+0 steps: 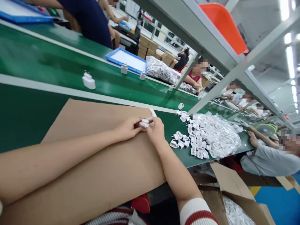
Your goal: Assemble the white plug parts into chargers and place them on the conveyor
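Beyond the left part of the cardboard, we see a plug adapter on the green belt, perhaps finished. Over the cardboard, our left hand and right hand pinch one white piece, seemingly in progress. Right of it, loose adapters and a bagful suggest plenty left.
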`<state>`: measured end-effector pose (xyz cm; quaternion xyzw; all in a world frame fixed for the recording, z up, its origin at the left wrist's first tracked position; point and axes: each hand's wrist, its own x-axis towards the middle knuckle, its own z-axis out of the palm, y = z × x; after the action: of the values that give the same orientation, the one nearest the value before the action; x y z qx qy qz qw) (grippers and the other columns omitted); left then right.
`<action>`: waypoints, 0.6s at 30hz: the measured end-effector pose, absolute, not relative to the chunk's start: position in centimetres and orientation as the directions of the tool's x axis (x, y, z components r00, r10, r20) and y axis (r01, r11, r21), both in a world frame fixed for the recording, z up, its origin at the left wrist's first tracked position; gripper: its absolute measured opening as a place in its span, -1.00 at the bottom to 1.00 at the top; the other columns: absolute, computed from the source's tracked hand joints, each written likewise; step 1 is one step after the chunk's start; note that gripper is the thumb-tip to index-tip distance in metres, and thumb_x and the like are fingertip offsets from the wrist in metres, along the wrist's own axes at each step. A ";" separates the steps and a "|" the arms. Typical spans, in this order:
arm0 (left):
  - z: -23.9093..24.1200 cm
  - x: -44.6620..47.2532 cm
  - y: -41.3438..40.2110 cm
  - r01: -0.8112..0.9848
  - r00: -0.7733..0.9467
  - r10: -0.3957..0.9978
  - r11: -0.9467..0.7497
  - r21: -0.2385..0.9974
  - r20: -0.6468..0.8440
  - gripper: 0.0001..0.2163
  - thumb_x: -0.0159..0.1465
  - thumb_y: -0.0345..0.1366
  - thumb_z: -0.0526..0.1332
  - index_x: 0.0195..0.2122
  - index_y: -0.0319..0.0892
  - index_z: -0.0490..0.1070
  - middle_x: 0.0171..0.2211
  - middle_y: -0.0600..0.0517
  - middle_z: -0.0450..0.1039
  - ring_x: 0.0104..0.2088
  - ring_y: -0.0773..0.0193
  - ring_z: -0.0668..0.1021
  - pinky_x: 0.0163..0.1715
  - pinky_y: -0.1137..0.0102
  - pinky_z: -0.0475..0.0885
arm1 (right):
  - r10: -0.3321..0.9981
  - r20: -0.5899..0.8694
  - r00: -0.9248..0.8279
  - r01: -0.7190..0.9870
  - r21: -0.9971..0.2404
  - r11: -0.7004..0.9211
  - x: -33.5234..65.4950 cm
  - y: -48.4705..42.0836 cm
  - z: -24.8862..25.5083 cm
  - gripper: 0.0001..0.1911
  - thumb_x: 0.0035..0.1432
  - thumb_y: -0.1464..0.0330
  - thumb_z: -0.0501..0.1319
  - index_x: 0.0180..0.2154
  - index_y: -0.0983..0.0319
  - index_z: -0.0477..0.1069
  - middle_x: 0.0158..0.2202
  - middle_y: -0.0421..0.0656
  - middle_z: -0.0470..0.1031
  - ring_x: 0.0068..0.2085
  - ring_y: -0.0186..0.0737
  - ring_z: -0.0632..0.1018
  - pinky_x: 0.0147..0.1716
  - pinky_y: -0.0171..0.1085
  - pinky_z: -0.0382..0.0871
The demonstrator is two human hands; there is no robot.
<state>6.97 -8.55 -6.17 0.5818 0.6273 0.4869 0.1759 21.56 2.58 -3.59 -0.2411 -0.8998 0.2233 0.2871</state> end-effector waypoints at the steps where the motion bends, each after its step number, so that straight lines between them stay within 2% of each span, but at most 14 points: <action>1: -6.3 6.9 -8.5 0.567 -0.260 0.903 -0.143 0.811 0.341 -0.71 0.30 -0.02 0.23 -0.17 -0.14 0.55 -0.23 -0.05 0.60 -0.24 0.06 0.61 -0.20 0.26 0.46 | 0.567 0.404 -0.718 0.295 -0.562 0.773 21.6 2.6 -3.8 -0.73 0.12 0.52 0.31 -0.11 0.20 0.53 -0.14 -0.09 0.55 -0.09 -0.07 0.52 0.02 -0.12 0.46; 6: -6.5 6.8 -8.3 0.594 -0.277 0.902 -0.110 0.797 0.332 -0.67 0.29 0.02 0.27 -0.16 -0.14 0.59 -0.23 -0.07 0.63 -0.24 0.06 0.61 -0.20 0.25 0.47 | 0.526 0.390 -0.756 0.167 -0.662 0.730 21.8 3.4 -3.9 -0.40 0.13 0.52 0.32 0.21 0.16 0.44 -0.09 -0.13 0.55 -0.05 -0.12 0.52 0.12 -0.12 0.43; 8: -6.3 6.9 -8.2 0.544 -0.305 0.904 -0.093 0.834 0.300 -0.61 0.26 0.05 0.30 -0.07 -0.15 0.59 -0.18 -0.09 0.65 -0.20 0.04 0.62 -0.17 0.24 0.49 | 0.525 0.353 -0.774 0.134 -0.720 0.681 22.4 4.1 -3.4 -0.29 0.09 0.48 0.37 0.28 0.15 0.37 -0.01 -0.11 0.49 -0.03 -0.14 0.52 0.14 -0.11 0.43; 11: -5.4 6.9 -8.2 0.374 -0.394 0.903 -0.009 0.927 0.168 -0.47 0.14 0.13 0.40 -0.04 -0.20 0.59 -0.15 -0.12 0.67 -0.18 -0.02 0.65 -0.11 0.17 0.53 | 0.475 0.295 -0.829 0.118 -0.738 0.664 23.5 5.2 -2.5 -0.14 -0.02 0.45 0.45 0.33 0.15 0.29 0.16 -0.03 0.37 0.11 -0.06 0.49 0.21 -0.03 0.40; 14: -4.2 6.6 -8.3 0.118 -0.401 0.916 0.027 0.993 0.022 -0.39 0.01 0.18 0.50 -0.08 -0.20 0.60 -0.09 -0.16 0.67 -0.09 -0.09 0.66 0.00 0.10 0.55 | 0.358 0.282 -0.890 0.060 -0.706 0.706 24.1 5.4 -1.6 -0.17 0.00 0.48 0.43 0.31 0.12 0.32 0.22 -0.03 0.38 0.24 0.02 0.43 0.30 0.05 0.31; 16: -3.7 6.5 -8.6 -0.035 -0.327 0.943 0.047 0.998 -0.055 -0.36 -0.02 0.17 0.54 -0.06 -0.20 0.59 -0.06 -0.17 0.67 -0.05 -0.11 0.67 0.05 0.08 0.55 | 0.292 0.298 -0.909 -0.003 -0.703 0.711 24.2 5.1 -1.4 -0.28 0.05 0.53 0.36 0.25 0.11 0.38 0.21 -0.07 0.44 0.26 0.00 0.45 0.31 0.03 0.29; 18: -3.6 6.5 -8.8 -0.112 -0.259 0.958 0.100 0.989 -0.127 -0.33 -0.02 0.16 0.56 -0.02 -0.21 0.58 -0.07 -0.19 0.66 -0.06 -0.12 0.68 0.06 0.06 0.57 | 0.268 0.324 -0.907 -0.046 -0.710 0.702 24.1 4.7 -1.6 -0.33 0.05 0.58 0.29 0.20 0.12 0.43 0.17 -0.09 0.52 0.23 -0.02 0.50 0.29 -0.02 0.33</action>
<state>6.48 -8.81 -3.64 0.3740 0.5652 0.5567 0.4804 24.13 4.75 -1.56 -0.0618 -0.8993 0.3808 0.2061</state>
